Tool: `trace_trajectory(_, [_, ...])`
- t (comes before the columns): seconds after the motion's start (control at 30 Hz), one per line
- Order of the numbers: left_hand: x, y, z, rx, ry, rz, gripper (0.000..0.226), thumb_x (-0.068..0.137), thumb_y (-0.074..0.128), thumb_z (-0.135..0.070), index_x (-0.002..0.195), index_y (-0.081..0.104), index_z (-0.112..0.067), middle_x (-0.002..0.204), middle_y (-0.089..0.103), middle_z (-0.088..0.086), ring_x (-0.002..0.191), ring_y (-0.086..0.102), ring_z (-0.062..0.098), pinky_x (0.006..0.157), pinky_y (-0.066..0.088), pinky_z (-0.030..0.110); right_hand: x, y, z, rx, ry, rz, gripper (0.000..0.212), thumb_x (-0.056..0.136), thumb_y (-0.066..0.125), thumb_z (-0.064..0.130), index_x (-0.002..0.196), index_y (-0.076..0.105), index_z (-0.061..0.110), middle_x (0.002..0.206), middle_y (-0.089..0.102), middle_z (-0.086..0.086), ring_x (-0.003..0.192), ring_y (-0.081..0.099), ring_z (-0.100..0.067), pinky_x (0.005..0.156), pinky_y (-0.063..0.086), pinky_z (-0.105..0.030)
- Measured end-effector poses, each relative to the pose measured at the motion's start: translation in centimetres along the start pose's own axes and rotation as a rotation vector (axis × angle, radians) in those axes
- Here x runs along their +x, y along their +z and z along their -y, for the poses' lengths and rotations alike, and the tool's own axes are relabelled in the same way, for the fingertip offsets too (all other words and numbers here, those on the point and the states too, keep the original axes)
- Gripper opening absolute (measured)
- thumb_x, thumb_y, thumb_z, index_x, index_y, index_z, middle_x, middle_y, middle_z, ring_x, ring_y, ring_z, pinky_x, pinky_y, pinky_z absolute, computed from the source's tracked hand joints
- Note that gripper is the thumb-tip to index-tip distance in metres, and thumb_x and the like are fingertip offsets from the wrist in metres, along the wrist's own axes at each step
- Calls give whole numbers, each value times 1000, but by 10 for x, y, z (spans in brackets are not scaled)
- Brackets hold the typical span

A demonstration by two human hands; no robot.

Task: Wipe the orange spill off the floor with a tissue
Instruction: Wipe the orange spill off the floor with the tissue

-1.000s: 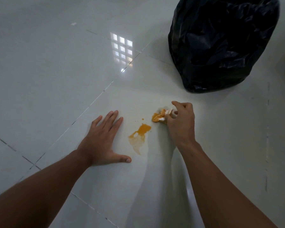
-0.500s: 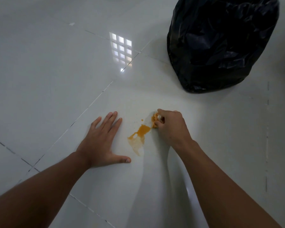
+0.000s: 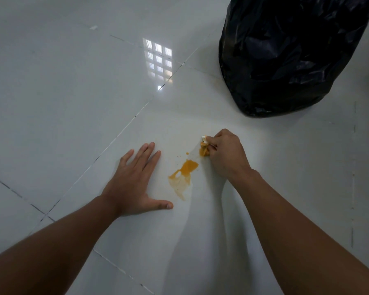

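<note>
My right hand (image 3: 226, 154) clenched the stained tissue (image 3: 203, 149) at centre frame; my left hand (image 3: 134, 184) lay flat, fingers released. Roughly half the spill (image 3: 184, 173), I think, remained on the floor (image 3: 73, 92).

No legible txt, labels, nos. anywhere.

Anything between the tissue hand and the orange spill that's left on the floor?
Nothing visible. The right hand pinches the stained tissue just beyond the orange spill, with only bare tile between them. The left hand rests flat to the spill's left, and the black bag sits farther back, both off that path.
</note>
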State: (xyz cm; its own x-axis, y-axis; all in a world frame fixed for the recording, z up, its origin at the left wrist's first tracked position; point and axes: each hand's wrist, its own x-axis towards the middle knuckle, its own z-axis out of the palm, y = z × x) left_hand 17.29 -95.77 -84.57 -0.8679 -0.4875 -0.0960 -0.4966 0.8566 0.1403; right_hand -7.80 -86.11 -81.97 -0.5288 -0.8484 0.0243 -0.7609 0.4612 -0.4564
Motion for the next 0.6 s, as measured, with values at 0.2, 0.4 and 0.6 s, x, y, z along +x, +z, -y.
trace_trajectory(0.2, [-1,0,0,12,5,9,137,62,29,-104,159,10,-9,169,-4,10,156,-7,21,124,9,52,-15,10,21,-8,-200,164,26,98,54,18,118,70,16,102,55,-9,94,58,-28,81,51,-37])
trace_trajectory(0.4, [0,3,1,9,3,3,138,60,29,-105,159,10,-9,169,-3,10,156,-6,21,124,9,52,-20,3,9,129,-153,-5,31,87,65,7,112,74,21,93,60,-6,83,59,-22,77,49,-30])
trace_trajectory(0.6, [1,2,2,-28,-10,-1,143,59,28,-105,158,3,-5,169,-3,8,155,-7,18,125,7,50,8,9,11,143,-95,50,26,94,57,13,111,75,21,96,55,-5,90,54,-20,80,49,-30])
